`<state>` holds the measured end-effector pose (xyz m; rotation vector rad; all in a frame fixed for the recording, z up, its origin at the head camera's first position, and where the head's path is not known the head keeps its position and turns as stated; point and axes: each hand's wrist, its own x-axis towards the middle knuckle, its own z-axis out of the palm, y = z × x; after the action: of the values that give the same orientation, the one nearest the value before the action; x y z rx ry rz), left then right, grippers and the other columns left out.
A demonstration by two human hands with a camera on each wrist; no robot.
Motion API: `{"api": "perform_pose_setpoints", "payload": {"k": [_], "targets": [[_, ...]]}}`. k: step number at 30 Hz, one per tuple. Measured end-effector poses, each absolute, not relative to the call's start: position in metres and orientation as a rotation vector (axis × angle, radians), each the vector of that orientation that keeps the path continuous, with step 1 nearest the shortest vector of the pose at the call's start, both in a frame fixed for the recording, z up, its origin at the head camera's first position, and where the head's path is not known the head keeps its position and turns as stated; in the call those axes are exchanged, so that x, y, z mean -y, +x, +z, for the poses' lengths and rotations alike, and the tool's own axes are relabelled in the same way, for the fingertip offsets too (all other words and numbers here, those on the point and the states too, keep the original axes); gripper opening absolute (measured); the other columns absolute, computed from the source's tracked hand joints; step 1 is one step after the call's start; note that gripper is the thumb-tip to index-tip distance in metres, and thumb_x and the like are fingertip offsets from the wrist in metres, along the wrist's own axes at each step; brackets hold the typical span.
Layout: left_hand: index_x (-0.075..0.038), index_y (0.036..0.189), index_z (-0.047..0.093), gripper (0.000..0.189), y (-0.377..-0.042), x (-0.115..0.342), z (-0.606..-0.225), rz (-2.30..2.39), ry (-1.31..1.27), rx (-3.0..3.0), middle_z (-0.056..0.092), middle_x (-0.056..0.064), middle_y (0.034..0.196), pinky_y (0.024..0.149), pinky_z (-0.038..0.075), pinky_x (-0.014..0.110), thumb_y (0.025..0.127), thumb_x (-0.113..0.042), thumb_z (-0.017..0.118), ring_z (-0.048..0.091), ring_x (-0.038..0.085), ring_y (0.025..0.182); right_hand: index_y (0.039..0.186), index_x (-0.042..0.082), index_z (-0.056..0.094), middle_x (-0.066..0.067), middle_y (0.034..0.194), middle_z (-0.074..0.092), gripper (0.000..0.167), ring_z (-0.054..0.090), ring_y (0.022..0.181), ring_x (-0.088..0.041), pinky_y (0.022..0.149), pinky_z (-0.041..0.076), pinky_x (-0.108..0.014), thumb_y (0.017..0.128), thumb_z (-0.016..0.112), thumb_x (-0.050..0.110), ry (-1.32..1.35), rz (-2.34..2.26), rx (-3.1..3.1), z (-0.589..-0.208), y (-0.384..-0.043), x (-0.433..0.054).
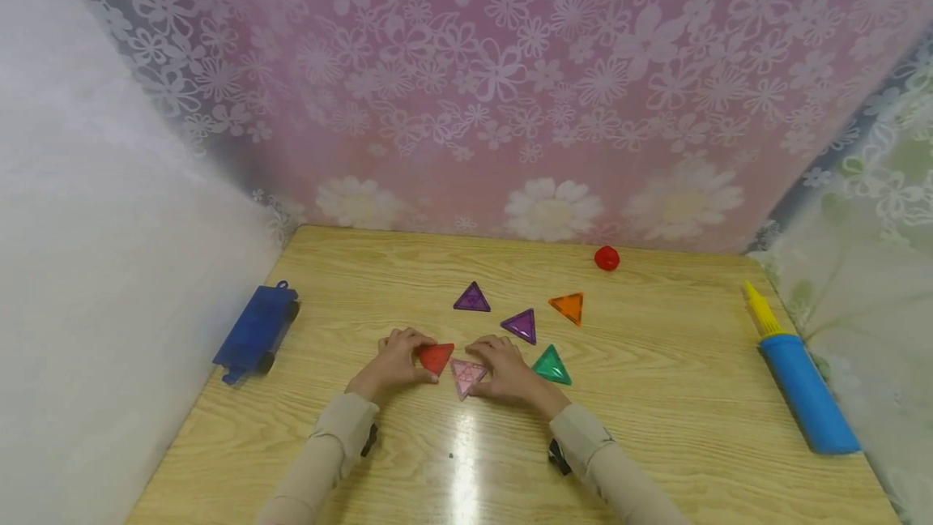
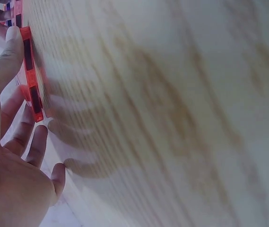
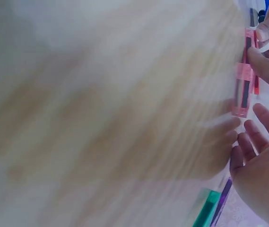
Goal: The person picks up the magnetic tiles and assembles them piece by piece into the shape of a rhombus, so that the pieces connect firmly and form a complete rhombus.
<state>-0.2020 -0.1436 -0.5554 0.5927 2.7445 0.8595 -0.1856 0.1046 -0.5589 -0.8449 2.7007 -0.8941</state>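
Between the thumb and fingers of my left hand point(image 1: 392, 364) is a red triangular magnetic tile point(image 1: 436, 357). The left wrist view shows this red tile point(image 2: 32, 78) edge-on, thumb on its near edge. My right hand point(image 1: 508, 373) pinches a pink translucent triangular magnetic tile point(image 1: 465, 377), its point toward me. In the right wrist view the pink tile point(image 3: 242, 90) has the thumb on its edge. The two tiles sit side by side, corners close together, low over the wooden table. A green triangular tile point(image 1: 551, 365) lies just right of my right hand.
Beyond the hands lie two purple triangular tiles point(image 1: 472, 298) and an orange one point(image 1: 568, 308). A red round object point(image 1: 607, 258) sits near the back edge. At left stands a blue toy vehicle point(image 1: 257, 330); at right lies a blue and yellow pump point(image 1: 809, 395).
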Motion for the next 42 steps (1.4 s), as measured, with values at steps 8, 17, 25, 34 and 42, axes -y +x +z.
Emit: {"api": "perform_pose_setpoints", "payload": {"k": [8,17,25,34,42], "targets": [[-0.014,0.120,0.064,0.060,-0.202,0.144,-0.558,0.888,0.583,-2.749,0.058,0.005,0.117,0.091,0.027,0.047,0.069,-0.037,0.084,0.045,0.025,0.103,0.136,0.008,0.052,-0.009,0.124,0.048,0.079,0.041,0.107,-0.024,0.092,0.035,-0.045,0.071,0.081,0.043,-0.874,-0.837,-2.683,-0.556,-0.187,-0.097],[-0.014,0.119,0.064,0.060,-0.204,0.144,-0.561,0.880,0.582,-2.757,0.058,0.004,0.117,0.090,0.028,0.045,0.068,-0.039,0.084,0.045,0.023,0.102,0.132,0.009,0.055,-0.010,0.124,0.047,0.072,0.040,0.109,-0.026,0.094,0.034,-0.047,0.071,0.083,0.036,-0.832,-0.859,-2.664,-0.554,-0.189,-0.094],[-0.012,0.117,0.062,0.062,-0.199,0.139,-0.561,0.965,0.514,-2.755,0.062,0.001,0.115,0.089,0.026,0.043,0.066,-0.036,0.086,0.046,0.020,0.098,0.130,0.008,0.051,-0.011,0.125,0.056,0.069,0.049,0.117,-0.031,0.102,0.032,-0.052,0.073,0.083,0.029,-0.749,-0.994,-2.634,-0.557,-0.187,-0.097],[-0.013,0.118,0.056,0.061,-0.192,0.129,-0.562,1.074,0.561,-2.730,0.064,0.004,0.109,0.090,0.026,0.045,0.067,-0.030,0.086,0.054,0.023,0.098,0.133,0.013,0.046,-0.014,0.123,0.060,0.068,0.056,0.111,-0.032,0.096,0.042,-0.055,0.075,0.082,0.026,-0.703,-1.085,-2.593,-0.559,-0.185,-0.098],[-0.019,0.123,0.060,0.057,-0.189,0.122,-0.561,1.107,0.598,-2.661,0.063,-0.002,0.119,0.086,0.025,0.039,0.071,-0.031,0.082,0.055,0.018,0.107,0.131,0.010,0.047,-0.013,0.109,0.063,0.066,0.058,0.093,-0.019,0.079,0.049,-0.036,0.076,0.082,0.021,-0.745,-1.203,-2.553,-0.557,-0.183,-0.099]]}}
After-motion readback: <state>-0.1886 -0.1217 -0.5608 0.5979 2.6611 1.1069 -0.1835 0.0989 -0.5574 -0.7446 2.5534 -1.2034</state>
